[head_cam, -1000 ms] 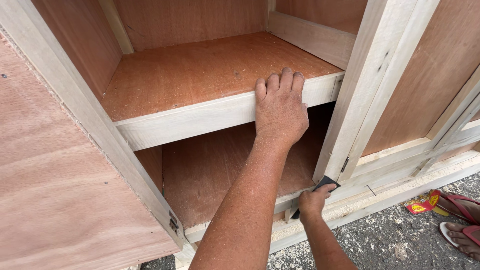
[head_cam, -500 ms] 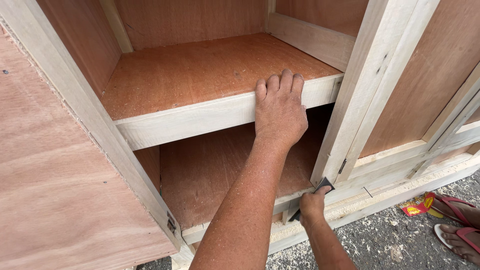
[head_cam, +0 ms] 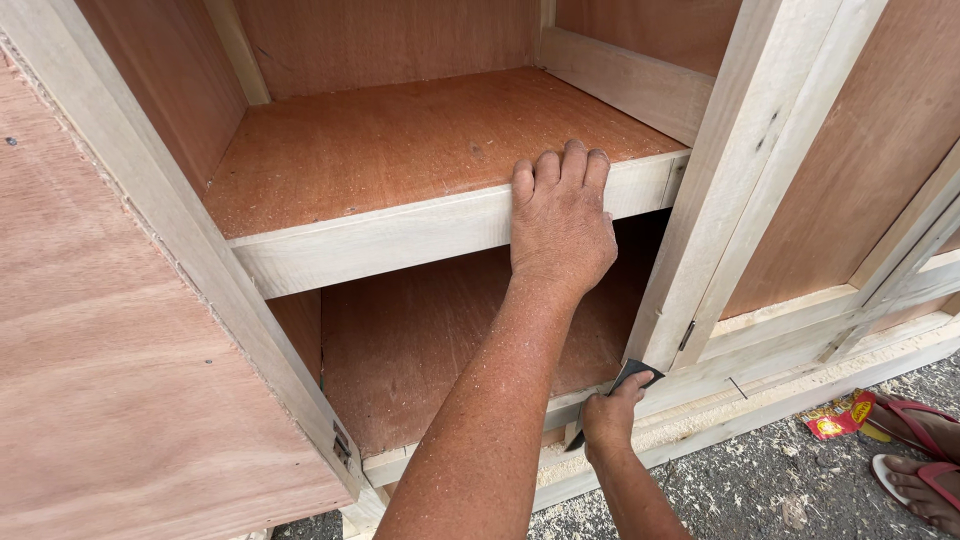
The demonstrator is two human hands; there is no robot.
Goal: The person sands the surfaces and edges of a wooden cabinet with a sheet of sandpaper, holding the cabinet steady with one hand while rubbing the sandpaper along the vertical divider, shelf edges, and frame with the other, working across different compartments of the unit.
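Note:
My left hand (head_cam: 560, 225) rests flat over the pale front edge of the middle shelf (head_cam: 380, 235) of an unpainted wooden cabinet, four fingers on top of the reddish plywood. Lower down, my right hand (head_cam: 608, 415) is shut on a small dark piece of sandpaper (head_cam: 634, 374), pressed against the pale bottom rail (head_cam: 700, 385) beside the upright centre post (head_cam: 740, 180). Sawdust speckles both forearms. The lower compartment (head_cam: 420, 350) lies in shadow behind my left arm.
The cabinet's plywood door (head_cam: 120, 400) stands open at the left, with a hinge (head_cam: 342, 446) near its bottom corner. On the gravel at the right are a red wrapper (head_cam: 835, 420) and another person's feet in pink flip-flops (head_cam: 925, 470). Sawdust lies along the cabinet base.
My right hand with the sandpaper has shifted slightly along the bottom rail. My left hand stays on the shelf edge.

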